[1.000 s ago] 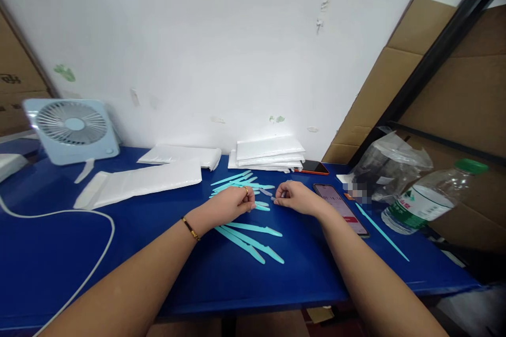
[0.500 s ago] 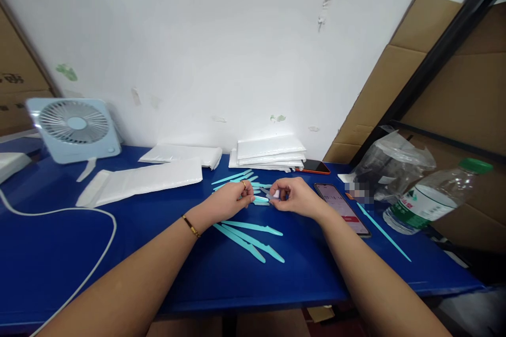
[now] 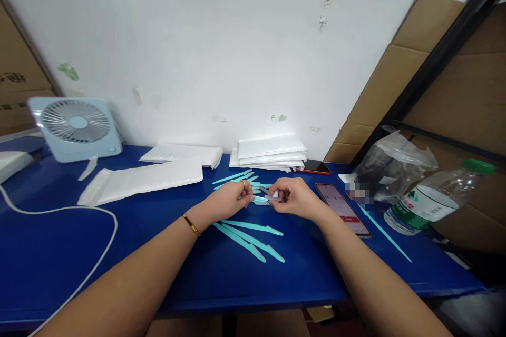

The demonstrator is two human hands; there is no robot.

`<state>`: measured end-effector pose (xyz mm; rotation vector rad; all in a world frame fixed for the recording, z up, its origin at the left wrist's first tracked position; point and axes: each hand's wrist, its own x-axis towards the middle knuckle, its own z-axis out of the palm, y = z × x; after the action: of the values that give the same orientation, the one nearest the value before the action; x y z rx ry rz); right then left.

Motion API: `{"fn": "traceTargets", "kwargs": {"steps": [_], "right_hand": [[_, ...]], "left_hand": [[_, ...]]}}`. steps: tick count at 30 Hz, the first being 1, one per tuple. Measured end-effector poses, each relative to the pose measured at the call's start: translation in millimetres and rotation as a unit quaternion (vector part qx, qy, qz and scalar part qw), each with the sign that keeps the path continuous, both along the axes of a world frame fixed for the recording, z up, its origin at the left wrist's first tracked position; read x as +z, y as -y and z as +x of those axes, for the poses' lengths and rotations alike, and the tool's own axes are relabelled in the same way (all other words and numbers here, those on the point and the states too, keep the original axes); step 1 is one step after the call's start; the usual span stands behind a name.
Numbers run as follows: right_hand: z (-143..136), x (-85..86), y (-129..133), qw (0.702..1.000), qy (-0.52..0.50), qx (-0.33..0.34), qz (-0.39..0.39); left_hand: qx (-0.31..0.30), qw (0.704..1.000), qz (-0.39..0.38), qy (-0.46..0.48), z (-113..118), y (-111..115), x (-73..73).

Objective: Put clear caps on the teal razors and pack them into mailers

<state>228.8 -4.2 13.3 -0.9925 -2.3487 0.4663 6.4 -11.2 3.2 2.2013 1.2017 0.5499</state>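
Note:
Thumb and fingers of my left hand (image 3: 235, 199) are closed on the handle side of a turquoise razor (image 3: 260, 198). My right hand (image 3: 290, 196) pinches a small translucent cover (image 3: 273, 198) at the razor's other end, and the two pieces touch. Behind and under my hands lie several more turquoise razors (image 3: 233, 177), partly hidden by my fingers. Nearer the table's front, a few turquoise razors (image 3: 253, 227) lie fanned out with their heads to the right.
White padded packs (image 3: 271, 148) are stacked by the wall, with others (image 3: 150, 181) to the left. A blue fan (image 3: 79, 124) and white cable (image 3: 106, 250) are at left. On the right are a phone (image 3: 342, 208), a lone razor (image 3: 387, 234), a plastic bag (image 3: 389, 163) and a bottle (image 3: 435, 200).
My right fingers have shifted slightly, and the translucent cover now lines up with the razor's end. My left hand has barely moved.

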Motion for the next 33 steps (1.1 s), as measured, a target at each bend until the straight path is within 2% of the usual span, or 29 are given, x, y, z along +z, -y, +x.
{"fn": "traceTargets", "kwargs": {"steps": [12,18,20,22,25,27,29,31,33], "right_hand": [[-2.3,2.6,2.7,0.999,0.021,0.023,0.012],[-13.1,-3.7,3.8,0.998,0.022,0.056,0.007],[-16.3,-7.9,1.6,0.998,0.028,0.058,0.007],[-16.9,-11.8,-2.7,0.998,0.041,0.04,0.016],[-11.3,-13.7,-10.1,0.998,0.053,-0.011,0.042],[-4.9,-11.2,-12.6,0.996,0.047,-0.044,0.057],[0.5,-6.8,-11.9,0.995,0.04,-0.062,0.06],[3.0,-2.6,-8.6,0.996,0.042,-0.057,0.048],[2.7,-0.1,-4.7,0.998,0.053,-0.034,0.023]], "left_hand": [[-0.011,1.0,-0.019,0.013,0.2,-0.3,-0.1],[-0.019,1.0,-0.014,0.014,5.7,1.6,-4.7],[-0.009,1.0,0.006,-0.007,8.2,0.4,-8.8],[0.013,0.998,0.062,-0.026,9.3,-0.3,-10.1],[0.027,0.989,0.142,-0.027,6.9,2.8,-2.5],[-0.02,0.993,0.112,-0.029,3.4,7.7,6.6],[-0.107,0.992,0.04,-0.05,0.3,12.9,13.6],[-0.173,0.982,-0.01,-0.076,-0.7,16.5,15.5],[-0.192,0.976,-0.032,-0.093,0.1,17.5,12.8]]}}
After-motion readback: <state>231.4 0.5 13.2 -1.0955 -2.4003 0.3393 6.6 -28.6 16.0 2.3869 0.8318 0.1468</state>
